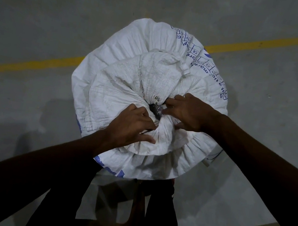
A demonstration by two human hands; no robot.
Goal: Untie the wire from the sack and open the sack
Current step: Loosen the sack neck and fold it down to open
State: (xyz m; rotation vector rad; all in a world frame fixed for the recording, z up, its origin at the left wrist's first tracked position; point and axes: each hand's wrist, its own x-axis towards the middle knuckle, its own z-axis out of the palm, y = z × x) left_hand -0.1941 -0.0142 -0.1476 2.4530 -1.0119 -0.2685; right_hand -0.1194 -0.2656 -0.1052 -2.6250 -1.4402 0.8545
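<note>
The white sack [146,97] stands upright at frame centre, its neck gathered and bound by dark wire [156,110]. The left hand [132,127] clamps the bunched fabric below to steady it; the right hand [186,112] pinches fingertips toward the wire, apparently to unwind it.

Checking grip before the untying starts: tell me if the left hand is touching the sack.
Touching. The head view shows the left hand pressed on the sack, fingers dug into the gathered fabric beside the tied neck.
</note>
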